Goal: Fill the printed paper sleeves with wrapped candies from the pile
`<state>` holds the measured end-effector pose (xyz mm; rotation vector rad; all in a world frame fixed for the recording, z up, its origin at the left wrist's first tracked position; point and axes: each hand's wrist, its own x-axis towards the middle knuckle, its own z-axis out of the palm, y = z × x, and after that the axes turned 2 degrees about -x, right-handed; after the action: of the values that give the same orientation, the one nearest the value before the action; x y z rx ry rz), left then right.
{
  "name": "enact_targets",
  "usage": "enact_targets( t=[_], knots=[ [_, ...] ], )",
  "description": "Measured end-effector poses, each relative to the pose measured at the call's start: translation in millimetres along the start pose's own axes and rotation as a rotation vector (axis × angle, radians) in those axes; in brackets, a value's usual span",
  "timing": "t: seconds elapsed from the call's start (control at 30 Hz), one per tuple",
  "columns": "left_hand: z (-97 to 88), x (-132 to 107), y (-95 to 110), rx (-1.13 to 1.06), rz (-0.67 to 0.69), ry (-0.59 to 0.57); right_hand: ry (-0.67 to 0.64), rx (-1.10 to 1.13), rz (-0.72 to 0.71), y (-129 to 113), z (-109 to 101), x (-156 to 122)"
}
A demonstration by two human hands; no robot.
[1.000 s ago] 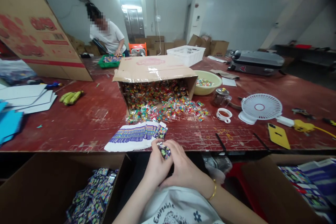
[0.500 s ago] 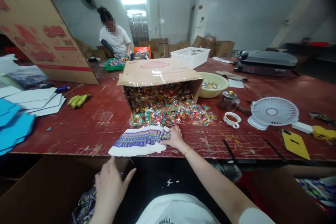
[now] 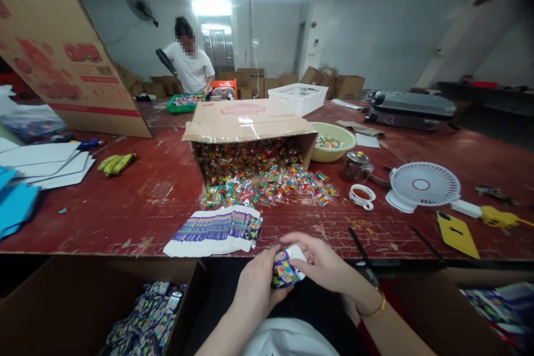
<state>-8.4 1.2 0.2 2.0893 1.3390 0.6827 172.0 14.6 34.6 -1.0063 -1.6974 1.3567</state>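
On the table [image 3: 125, 206], the stack of flat cartons [image 3: 214, 230] lies before the tipped box [image 3: 246, 122], the fan [image 3: 423, 184] to its right.

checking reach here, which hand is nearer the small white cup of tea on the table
Right. The right hand sits below and left of the cup, at the table edge; the left hand is farther left and lower.

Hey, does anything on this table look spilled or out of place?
Yes: the cardboard box lies on its side on the red table, and wrapped candies have spilled from its open mouth.
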Motion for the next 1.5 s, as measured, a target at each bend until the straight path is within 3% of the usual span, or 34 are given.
enact_targets(
  t=[0.07,0.13,0.33,0.5,0.6,0.7,0.77,0.83,0.93,1.1,1.17,1.43,1.5],
  knots=[
    [-6.0,-5.8,5.2,-0.049,-0.03,-0.034,-0.011,-0.207,-0.036,-2.5,-1.5,3.5],
    [-10.7,-8.8,7.4,-0.118,-0.094,-0.053,0.015,-0.264,-0.051,-2.5,1.4,9.5],
    [-7.5,-7.9,3.6,-0.714,-0.338,-0.049,0.188,0.266,0.083,7.8,19.3,19.5],
    [1.3,-12.6,12.2,-0.463,-0.2,0.196,0.426,0.49,0.153,22.8,33.4,20.7],
    [7.5,-15.8,14.8,-0.363,-0.125,0.183,0.435,0.693,0.17,25.8,43.1,18.0],
    [14.8,-16.4,12.3,-0.397,-0.135,0.193,0.41,0.842,0.188,23.5,53.0,14.2],
    [18.1,-15.8,9.5,-0.414,-0.158,0.205,0.437,0.722,0.119,20.1,57.6,11.4],
    [18.6,-14.9,7.3,-0.431,-0.173,0.247,0.444,0.462,-0.027,16.3,59.5,8.7],
    [15.4,-13.9,7.0,-0.461,-0.201,0.33,0.367,0.256,-0.136,11.9,57.6,6.5],
    [10.3,-14.3,11.2,-0.3,-0.209,0.261,0.384,0.594,0.161,13.1,47.9,11.3],
    [9.0,-14.3,12.8,-0.263,-0.224,0.22,0.385,0.626,0.202,13.5,45.7,12.1],
    [-3.4,-1.6,12.2,-0.462,-0.25,0.115,0.44,0.088,-0.192,10.9,50.4,2.1],
    [-1.4,3.9,12.8,-0.542,-0.274,0.194,0.526,0.03,-0.247,13.8,49.7,2.2]
  ],
)
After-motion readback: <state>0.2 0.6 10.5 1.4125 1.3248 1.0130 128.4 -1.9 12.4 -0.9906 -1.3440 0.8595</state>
